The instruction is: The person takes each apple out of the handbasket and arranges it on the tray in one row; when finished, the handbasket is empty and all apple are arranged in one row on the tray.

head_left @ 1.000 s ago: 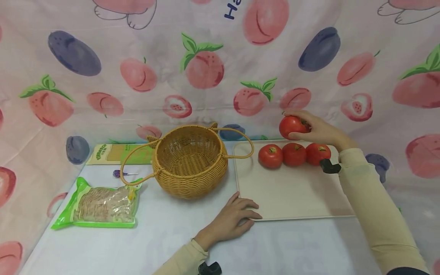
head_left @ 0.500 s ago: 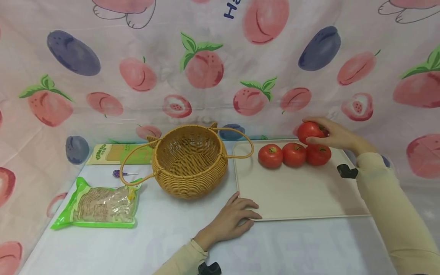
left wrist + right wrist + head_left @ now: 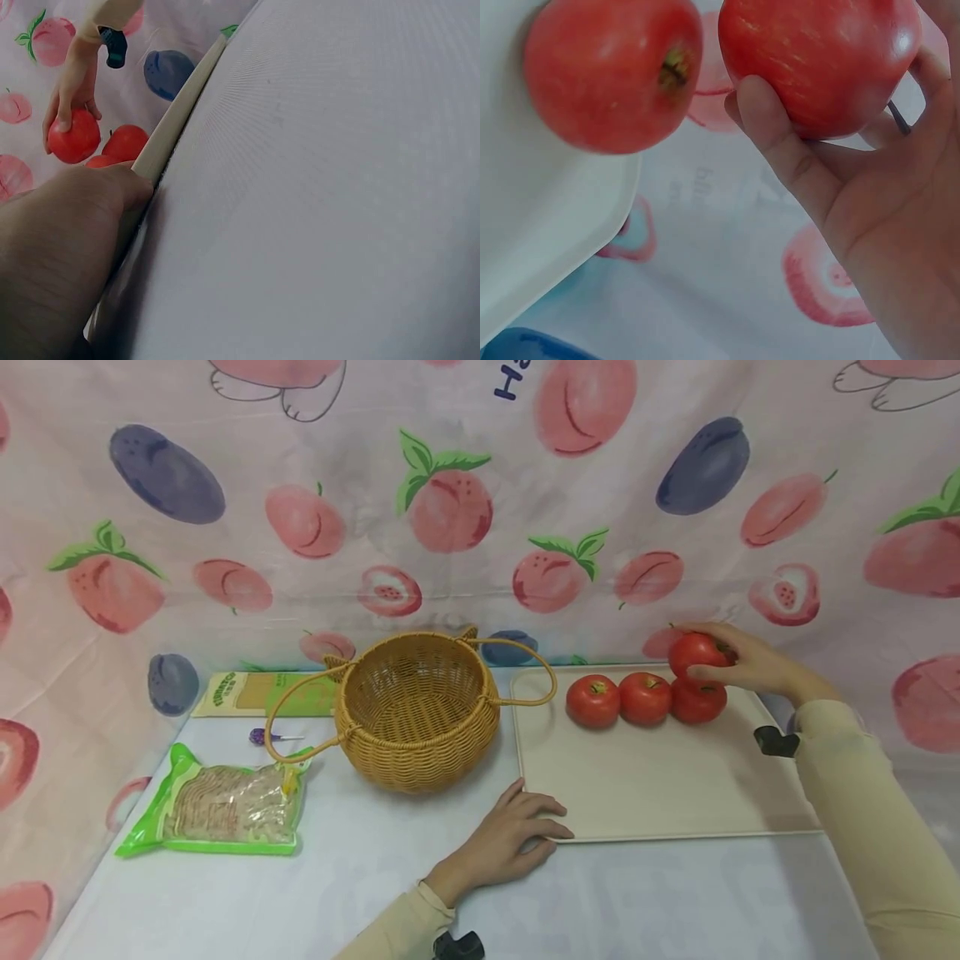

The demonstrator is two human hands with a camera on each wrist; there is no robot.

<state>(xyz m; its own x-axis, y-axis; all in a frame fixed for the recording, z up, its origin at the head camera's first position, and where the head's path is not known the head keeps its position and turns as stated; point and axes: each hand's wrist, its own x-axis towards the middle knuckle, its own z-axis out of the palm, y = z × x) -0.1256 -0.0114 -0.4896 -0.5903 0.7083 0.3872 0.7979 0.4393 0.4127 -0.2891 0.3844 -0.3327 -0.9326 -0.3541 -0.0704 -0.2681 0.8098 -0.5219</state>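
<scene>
In the head view, my right hand [image 3: 761,667] holds a red apple [image 3: 697,653] between thumb and fingers, just behind and above the rightmost apple [image 3: 699,702] of a row. Two more apples, a middle one [image 3: 645,700] and a left one [image 3: 593,702], sit beside it at the back of a cream tray [image 3: 637,785]. The right wrist view shows the held apple [image 3: 817,60] apart from the apple [image 3: 607,75] on the tray. My left hand [image 3: 506,839], fingers spread, rests at the tray's front left corner; its thumb [image 3: 135,187] touches the rim in the left wrist view.
Left of the tray stands a wicker basket [image 3: 420,752], its two handles folded outward. A green flat packet [image 3: 255,693], a purple lollipop [image 3: 258,737] and a clear-and-green bag of sliced bread [image 3: 225,806] lie farther left. A fruit-print cloth [image 3: 465,585] hangs behind.
My right hand has carried the apple to the right and slightly down, from above the middle apple to behind the rightmost one. My left hand and the tray have stayed put.
</scene>
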